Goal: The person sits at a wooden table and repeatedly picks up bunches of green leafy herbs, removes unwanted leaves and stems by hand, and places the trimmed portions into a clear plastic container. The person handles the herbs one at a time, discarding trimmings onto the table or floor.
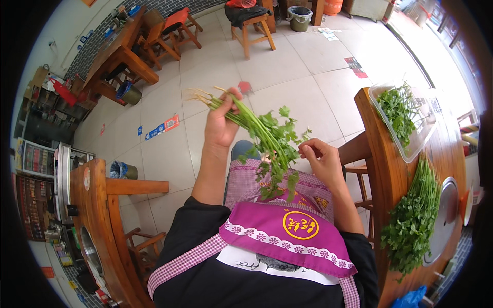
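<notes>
My left hand (223,123) grips a bunch of fresh cilantro (265,134) around its stems, close to the pale roots. The roots point up and left, while the leafy tops hang down to the right over my lap. At the right edge of the leaves is my right hand (319,156), its fingers curled and the thumb near the index finger. Whether a leaf or stem is pinched there, I cannot tell. A purple apron (285,238) with a checked lower part covers my front and lap.
On the wooden table (379,184) to my right, a clear plastic container (427,131) holds loose cilantro sprigs (398,111). A larger cilantro bunch (414,219) lies nearer me, beside a round metal plate (446,219). Lined waste bins (131,94) and wooden stools (252,32) stand on the tiled floor.
</notes>
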`<state>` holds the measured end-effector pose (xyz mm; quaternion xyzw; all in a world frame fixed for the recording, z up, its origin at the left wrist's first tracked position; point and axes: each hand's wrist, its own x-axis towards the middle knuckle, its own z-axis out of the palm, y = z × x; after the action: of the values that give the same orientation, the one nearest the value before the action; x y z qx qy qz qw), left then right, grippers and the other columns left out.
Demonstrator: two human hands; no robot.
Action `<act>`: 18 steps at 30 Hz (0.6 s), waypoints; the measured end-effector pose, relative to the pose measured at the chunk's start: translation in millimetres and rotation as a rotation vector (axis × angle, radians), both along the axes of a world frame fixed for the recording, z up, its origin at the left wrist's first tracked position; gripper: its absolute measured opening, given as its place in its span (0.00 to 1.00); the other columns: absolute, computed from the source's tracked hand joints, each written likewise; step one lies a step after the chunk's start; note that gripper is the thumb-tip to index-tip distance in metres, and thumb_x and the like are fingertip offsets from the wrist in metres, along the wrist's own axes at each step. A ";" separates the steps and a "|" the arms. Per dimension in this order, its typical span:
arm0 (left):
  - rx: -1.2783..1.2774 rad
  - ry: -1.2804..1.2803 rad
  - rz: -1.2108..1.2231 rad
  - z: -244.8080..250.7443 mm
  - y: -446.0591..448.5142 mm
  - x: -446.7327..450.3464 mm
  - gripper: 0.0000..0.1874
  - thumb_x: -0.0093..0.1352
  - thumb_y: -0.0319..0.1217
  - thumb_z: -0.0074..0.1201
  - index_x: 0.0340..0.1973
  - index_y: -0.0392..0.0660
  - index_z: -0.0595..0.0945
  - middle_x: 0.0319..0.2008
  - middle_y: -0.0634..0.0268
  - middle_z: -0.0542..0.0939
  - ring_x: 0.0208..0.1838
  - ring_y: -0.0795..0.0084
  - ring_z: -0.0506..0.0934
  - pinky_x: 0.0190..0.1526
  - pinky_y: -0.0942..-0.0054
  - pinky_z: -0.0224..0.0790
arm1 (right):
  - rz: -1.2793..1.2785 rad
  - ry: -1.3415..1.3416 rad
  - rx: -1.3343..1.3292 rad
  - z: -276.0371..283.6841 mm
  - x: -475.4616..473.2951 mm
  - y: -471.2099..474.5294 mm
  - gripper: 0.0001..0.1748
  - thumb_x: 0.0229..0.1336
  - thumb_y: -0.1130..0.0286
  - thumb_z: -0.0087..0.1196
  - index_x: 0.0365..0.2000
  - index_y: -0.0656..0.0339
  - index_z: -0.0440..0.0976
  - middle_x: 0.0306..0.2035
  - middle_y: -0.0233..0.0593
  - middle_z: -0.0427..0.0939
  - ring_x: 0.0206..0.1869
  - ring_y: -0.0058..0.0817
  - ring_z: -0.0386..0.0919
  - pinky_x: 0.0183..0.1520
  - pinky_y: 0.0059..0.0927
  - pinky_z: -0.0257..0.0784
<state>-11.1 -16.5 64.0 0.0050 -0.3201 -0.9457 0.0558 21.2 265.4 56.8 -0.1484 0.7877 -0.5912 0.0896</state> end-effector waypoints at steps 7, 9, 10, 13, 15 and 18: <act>-0.304 -0.022 -0.085 19.5 53.4 15.3 0.10 0.72 0.27 0.49 0.47 0.37 0.78 0.37 0.64 0.79 0.32 0.82 0.69 0.37 0.83 0.64 | -0.053 0.327 0.061 11.9 8.5 -33.9 0.09 0.51 0.73 0.63 0.33 0.65 0.78 0.27 0.43 0.79 0.26 0.33 0.79 0.33 0.29 0.74; -0.386 -0.004 -0.100 23.3 61.4 16.4 0.11 0.72 0.27 0.50 0.48 0.36 0.77 0.36 0.65 0.79 0.32 0.82 0.68 0.36 0.84 0.64 | -0.042 0.150 0.075 12.1 10.1 -35.1 0.09 0.52 0.74 0.63 0.34 0.66 0.78 0.27 0.44 0.80 0.26 0.33 0.78 0.33 0.29 0.74; -0.436 -0.014 -0.095 24.1 64.2 15.9 0.14 0.72 0.29 0.53 0.50 0.35 0.78 0.36 0.67 0.79 0.32 0.82 0.68 0.37 0.83 0.63 | -0.080 0.148 0.014 11.9 11.1 -34.7 0.09 0.53 0.77 0.62 0.36 0.68 0.78 0.24 0.39 0.79 0.26 0.21 0.77 0.34 0.24 0.73; -0.504 -0.063 -0.145 21.5 70.0 15.5 0.17 0.70 0.34 0.57 0.49 0.35 0.78 0.36 0.68 0.79 0.32 0.82 0.68 0.37 0.83 0.63 | -0.243 0.271 -0.003 11.3 12.6 -31.6 0.08 0.53 0.78 0.61 0.35 0.68 0.78 0.25 0.39 0.80 0.26 0.20 0.77 0.32 0.24 0.72; -0.518 -0.068 -0.192 17.8 72.4 16.3 0.25 0.65 0.42 0.64 0.50 0.37 0.78 0.38 0.68 0.78 0.35 0.83 0.69 0.39 0.82 0.63 | -0.248 0.378 0.073 10.6 13.1 -30.8 0.07 0.51 0.79 0.61 0.34 0.66 0.77 0.26 0.40 0.79 0.26 0.26 0.77 0.30 0.27 0.72; -0.443 -0.031 -0.244 13.1 76.3 18.7 0.26 0.61 0.42 0.68 0.48 0.39 0.79 0.38 0.69 0.77 0.40 0.82 0.72 0.42 0.82 0.64 | -0.216 0.482 0.151 9.7 14.0 -32.2 0.07 0.49 0.78 0.61 0.32 0.63 0.77 0.26 0.41 0.78 0.26 0.36 0.77 0.30 0.33 0.72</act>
<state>7.6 59.8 77.1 -0.0318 -0.5183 -0.8522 -0.0638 35.2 233.3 66.5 -0.1927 0.8393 -0.4847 -0.1531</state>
